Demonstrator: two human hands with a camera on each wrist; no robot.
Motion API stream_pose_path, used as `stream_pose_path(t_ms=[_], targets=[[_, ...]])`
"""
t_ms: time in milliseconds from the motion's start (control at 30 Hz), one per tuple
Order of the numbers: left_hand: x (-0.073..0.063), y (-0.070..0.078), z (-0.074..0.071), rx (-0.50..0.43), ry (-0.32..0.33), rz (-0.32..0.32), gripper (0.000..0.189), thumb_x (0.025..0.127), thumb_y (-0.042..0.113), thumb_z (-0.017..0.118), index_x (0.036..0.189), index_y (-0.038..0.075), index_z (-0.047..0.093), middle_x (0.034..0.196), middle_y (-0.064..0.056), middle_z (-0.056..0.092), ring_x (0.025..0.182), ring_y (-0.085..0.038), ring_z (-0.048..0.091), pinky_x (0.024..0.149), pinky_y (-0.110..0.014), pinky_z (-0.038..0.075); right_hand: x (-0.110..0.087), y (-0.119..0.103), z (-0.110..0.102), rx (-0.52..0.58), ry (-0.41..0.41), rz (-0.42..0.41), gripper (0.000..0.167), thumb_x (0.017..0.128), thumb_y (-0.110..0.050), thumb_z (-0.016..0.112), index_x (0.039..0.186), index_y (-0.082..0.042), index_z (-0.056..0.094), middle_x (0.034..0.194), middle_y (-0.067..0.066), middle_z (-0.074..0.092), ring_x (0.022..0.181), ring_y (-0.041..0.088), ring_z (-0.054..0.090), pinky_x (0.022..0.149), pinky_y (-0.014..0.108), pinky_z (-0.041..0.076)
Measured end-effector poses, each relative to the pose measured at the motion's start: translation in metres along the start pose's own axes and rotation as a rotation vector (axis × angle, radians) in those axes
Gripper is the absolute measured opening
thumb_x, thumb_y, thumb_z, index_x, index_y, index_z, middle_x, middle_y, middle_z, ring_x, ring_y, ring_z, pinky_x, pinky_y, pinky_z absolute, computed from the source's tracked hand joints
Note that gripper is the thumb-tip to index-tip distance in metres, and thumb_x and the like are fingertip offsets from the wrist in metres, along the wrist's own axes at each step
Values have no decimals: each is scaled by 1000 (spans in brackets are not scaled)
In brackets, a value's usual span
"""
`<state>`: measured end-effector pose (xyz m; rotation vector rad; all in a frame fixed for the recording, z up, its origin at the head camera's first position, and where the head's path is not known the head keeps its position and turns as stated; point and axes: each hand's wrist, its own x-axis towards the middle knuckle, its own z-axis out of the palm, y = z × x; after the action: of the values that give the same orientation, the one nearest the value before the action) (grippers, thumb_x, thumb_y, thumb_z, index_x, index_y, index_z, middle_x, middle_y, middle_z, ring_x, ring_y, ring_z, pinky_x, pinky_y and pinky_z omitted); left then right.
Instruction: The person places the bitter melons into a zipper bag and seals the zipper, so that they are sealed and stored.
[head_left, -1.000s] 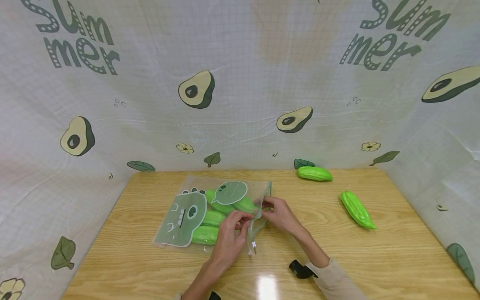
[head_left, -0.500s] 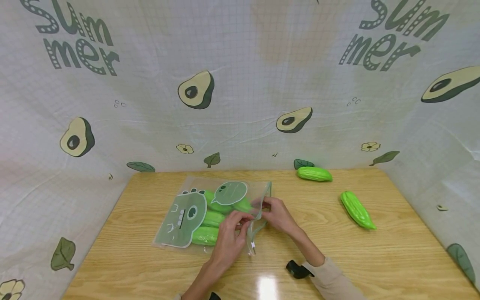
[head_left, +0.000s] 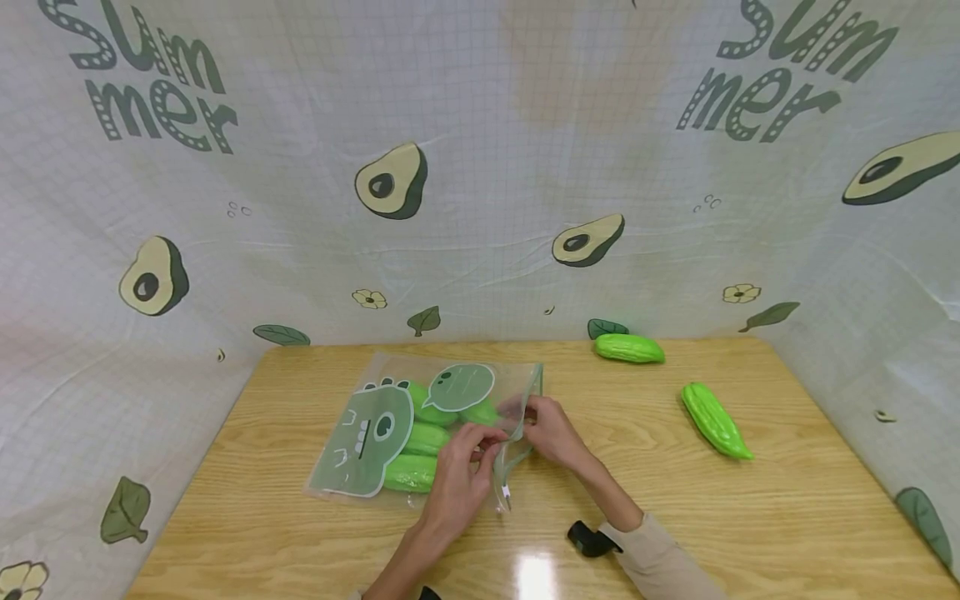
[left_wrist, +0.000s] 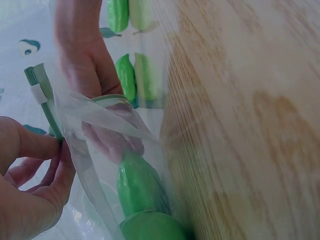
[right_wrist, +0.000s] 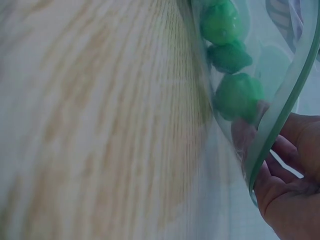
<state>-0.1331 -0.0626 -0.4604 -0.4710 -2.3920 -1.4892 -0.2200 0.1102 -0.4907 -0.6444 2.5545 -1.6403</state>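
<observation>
Slider zip bag: I see it lying flat on the wooden table (head_left: 802,508), the slider zip bag (head_left: 360,458) turned with its mouth to the right and parted.
Left hand: the left hand (head_left: 459,473) pinches the near side of the mouth between thumb and fingers, just beside the white slider (left_wrist: 38,93).
Right hand: the right hand (head_left: 552,431) reaches through the mouth, its fingertips inside against the end of a bitter gourd (right_wrist: 239,95). I can't tell whether they grip that end or only push it.
Step in hand: I read this as loading gourds into the bag, with this one nearly seated; its end lies past the green zip strip (right_wrist: 281,120).
Next move: as I judge it, the fingers need to settle the gourd deeper, then slip out without dragging the film, while the left hand's pinch keeps the mouth parted.
Loose gourds: two remain to load, if all are meant to go in: the back gourd (head_left: 628,347) near the far edge and the right-hand gourd (head_left: 716,421) nearer me.
Hidden: the printed monster and speech bubble cover parts of the gourds inside; I count four, not surely. The left hand blocks one gourd's end.
Hard to make out: the right fingertips blur behind the film, and the left sleeve is almost wholly cut off at the bottom of my head view.
</observation>
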Motion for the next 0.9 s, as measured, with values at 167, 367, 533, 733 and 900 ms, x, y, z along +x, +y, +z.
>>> stream_pose_path(t_ms=[167,367,533,733,900], targets=[[0,0,1,-8,2,-14,21,89,-14,66,102,1,72,97,-8,68,89,-20,66,76,-26,61,0,0,0,6,-5,8,19,90,6,72,109,5,72,109,19,73,103,35,71,85,36,61],[0,0,2,-22,2,-24,20,89,-14,67,103,0,71,97,-8,67,88,-19,66,76,-25,61,-2,-1,-3,9,-24,5,22,90,10,68,111,6,71,110,20,72,106,37,70,86,38,61],[1,-1,3,-30,6,-25,19,89,-14,67,102,0,70,96,-8,66,86,-18,65,76,-25,61,-6,-1,-12,-6,-32,20,22,93,3,69,115,4,71,111,18,73,102,33,71,83,32,60],[1,-1,3,-30,15,-17,19,89,-13,67,102,0,71,95,-8,66,85,-17,65,75,-26,62,-10,-1,-24,-10,-41,23,21,97,-4,68,118,2,71,111,14,73,101,27,70,90,41,60],[1,-1,3,-40,17,-17,20,89,-13,68,102,1,71,95,-7,66,84,-16,65,75,-25,61,-12,0,-33,-17,-39,30,21,98,-9,69,117,0,71,109,11,73,103,27,69,93,43,59]])
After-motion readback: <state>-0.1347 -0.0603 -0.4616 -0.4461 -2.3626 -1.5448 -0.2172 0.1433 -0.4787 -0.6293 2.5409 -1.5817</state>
